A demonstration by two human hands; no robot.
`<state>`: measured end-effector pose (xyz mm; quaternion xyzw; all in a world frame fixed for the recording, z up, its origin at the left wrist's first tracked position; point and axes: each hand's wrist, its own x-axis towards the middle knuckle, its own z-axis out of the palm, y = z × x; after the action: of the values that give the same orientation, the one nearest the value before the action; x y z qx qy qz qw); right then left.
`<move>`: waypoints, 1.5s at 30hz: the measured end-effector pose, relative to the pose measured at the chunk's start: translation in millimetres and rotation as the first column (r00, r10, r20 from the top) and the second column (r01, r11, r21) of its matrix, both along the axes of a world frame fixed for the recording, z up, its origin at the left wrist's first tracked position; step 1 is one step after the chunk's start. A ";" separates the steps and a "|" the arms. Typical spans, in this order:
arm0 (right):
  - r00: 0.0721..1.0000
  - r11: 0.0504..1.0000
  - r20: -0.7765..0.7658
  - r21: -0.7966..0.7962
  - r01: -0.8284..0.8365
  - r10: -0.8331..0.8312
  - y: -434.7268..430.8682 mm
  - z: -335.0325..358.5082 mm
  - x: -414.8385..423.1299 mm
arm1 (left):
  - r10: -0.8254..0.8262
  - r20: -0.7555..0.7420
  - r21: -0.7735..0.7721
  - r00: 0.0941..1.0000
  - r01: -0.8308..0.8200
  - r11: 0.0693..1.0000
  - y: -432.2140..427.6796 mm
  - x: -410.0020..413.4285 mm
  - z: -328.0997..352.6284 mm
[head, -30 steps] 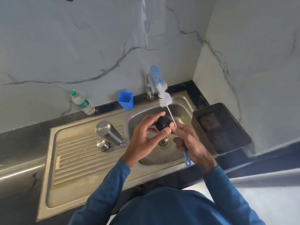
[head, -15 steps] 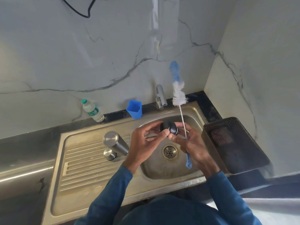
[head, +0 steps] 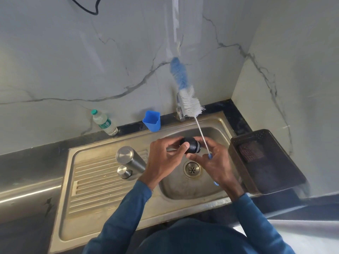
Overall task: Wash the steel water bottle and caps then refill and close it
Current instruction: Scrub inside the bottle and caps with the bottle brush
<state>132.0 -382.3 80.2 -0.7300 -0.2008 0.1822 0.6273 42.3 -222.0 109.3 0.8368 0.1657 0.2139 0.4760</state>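
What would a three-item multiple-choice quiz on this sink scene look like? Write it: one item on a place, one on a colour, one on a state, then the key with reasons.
1. Where does the steel bottle stand?
A. in the sink basin
B. on the ribbed drainboard
C. in the dark basket

2. What colour is the cup behind the sink?
A. blue
B. red
C. white

3. What is happening to the black cap?
A. it lies by the drain
B. it is screwed onto the bottle
C. both hands hold it above the basin

Key: 1 B, the bottle stands on the drainboard beside a small steel cap. 2 A, the cup is plainly blue. 3 C, the left hand and right hand grip the cap above the drain, the right hand also holding the bottle brush.
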 end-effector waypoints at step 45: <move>0.928 0.981 -0.363 0.130 0.142 -0.086 4.7 3.6 3.4 | 0.163 0.004 -0.636 0.987 -0.124 0.762 7.1 14.1 -27.5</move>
<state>135.4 -377.7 83.8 -0.6448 -0.0547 0.2580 0.7174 56.4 -215.0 81.9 0.6060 0.2774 0.2061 0.7165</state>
